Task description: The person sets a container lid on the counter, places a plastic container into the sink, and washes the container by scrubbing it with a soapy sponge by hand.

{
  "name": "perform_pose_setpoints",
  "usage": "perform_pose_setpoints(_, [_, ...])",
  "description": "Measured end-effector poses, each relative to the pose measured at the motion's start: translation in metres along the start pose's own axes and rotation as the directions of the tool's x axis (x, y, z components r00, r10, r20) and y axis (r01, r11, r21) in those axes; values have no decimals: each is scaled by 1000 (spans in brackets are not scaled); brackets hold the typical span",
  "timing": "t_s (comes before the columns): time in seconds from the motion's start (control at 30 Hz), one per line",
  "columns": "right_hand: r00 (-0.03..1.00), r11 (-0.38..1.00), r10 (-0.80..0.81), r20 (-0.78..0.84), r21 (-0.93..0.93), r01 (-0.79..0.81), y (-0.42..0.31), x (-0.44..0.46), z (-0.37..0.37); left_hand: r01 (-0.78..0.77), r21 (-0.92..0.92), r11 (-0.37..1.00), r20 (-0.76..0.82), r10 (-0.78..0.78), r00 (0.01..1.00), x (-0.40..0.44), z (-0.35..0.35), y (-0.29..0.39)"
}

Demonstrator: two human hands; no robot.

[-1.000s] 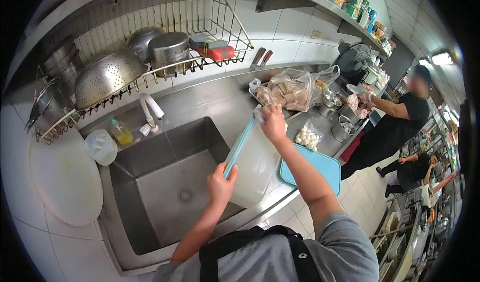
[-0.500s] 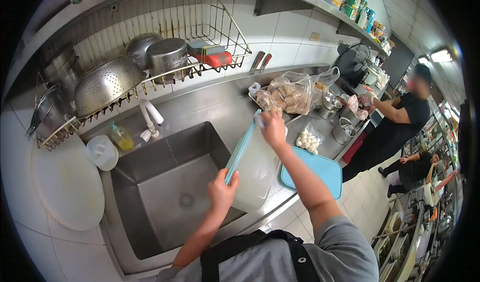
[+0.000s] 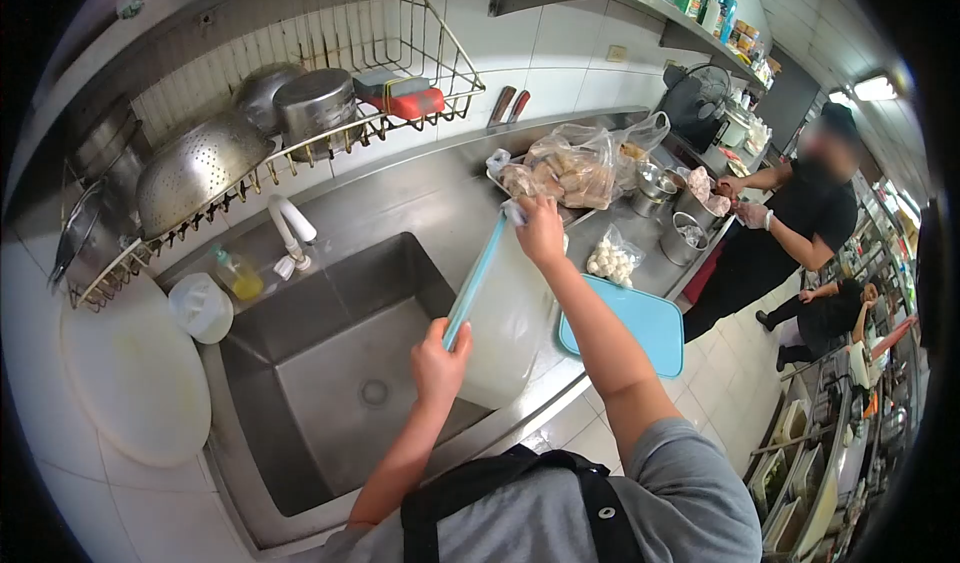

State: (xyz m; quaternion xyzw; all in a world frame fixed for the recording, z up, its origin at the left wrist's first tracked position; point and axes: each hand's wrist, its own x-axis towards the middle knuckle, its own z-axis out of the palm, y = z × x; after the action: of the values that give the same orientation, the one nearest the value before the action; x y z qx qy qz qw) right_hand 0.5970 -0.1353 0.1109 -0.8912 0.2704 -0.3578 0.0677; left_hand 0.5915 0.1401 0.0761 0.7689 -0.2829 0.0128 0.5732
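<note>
A large translucent plastic container (image 3: 505, 338) with a light blue rim is tipped up on its side at the sink's right edge. My left hand (image 3: 440, 363) grips the near end of that rim, thumb on top and fingers wrapped round. At the rim's far end my right hand (image 3: 541, 233) is closed on a small whitish wad (image 3: 515, 212) that touches the edge; its material is not clear. A flat light blue lid (image 3: 625, 328) lies on the counter to the right, under my right forearm. The sink (image 3: 335, 383) is below and left of the container.
A white faucet (image 3: 291, 231) stands behind the sink, soap bottle (image 3: 240, 275) beside it. Bagged food (image 3: 575, 168), a bag of white balls (image 3: 613, 260) and metal pots (image 3: 683, 238) occupy the counter. A wire rack (image 3: 270, 168) hangs above. A co-worker (image 3: 800, 208) stands at right.
The view has shifted slightly. The container's rim looks narrower and more edge-on, with both hands still on it. The co-worker's gloved hand has come into clearer view near the pots.
</note>
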Motion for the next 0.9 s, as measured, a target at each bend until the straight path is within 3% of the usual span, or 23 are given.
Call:
perform_pose_setpoints(0.2, [998, 999, 41, -52, -15, -42, -4, -6, 3, -4, 6, 1000, -7, 4, 1000, 3, 1, -2])
perform_pose_setpoints(0.33, [980, 982, -184, 72, 55, 180, -55, -73, -26, -39, 57, 998, -58, 42, 997, 5, 11, -17])
perform_pose_setpoints(0.43, [957, 943, -290, 14, 175, 283, -87, -103, -54, -40, 15, 999, -67, 41, 997, 7, 14, -14])
perform_pose_setpoints(0.53, [977, 978, -206, 63, 36, 204, -50, -72, -24, 15, -1, 1000, -22, -15, 1000, -2, 7, -3])
perform_pose_setpoints(0.67, [996, 997, -78, -40, -14, 77, -3, 4, 8, -21, 0, 1000, -48, 21, 999, -3, 12, -10])
perform_pose_setpoints(0.77, [999, 999, -26, 44, 29, 24, 14, 33, 22, -52, -18, 998, -63, 51, 997, -1, 10, -10])
perform_pose_setpoints(0.87, [956, 972, 179, 234, 109, -208, 20, 53, 23, -36, -50, 998, -51, 33, 998, -1, 10, -7])
perform_pose_setpoints(0.9, [956, 973, 162, 246, 123, -196, 21, 54, 23, -29, -57, 998, -48, 26, 999, 0, 9, -7])
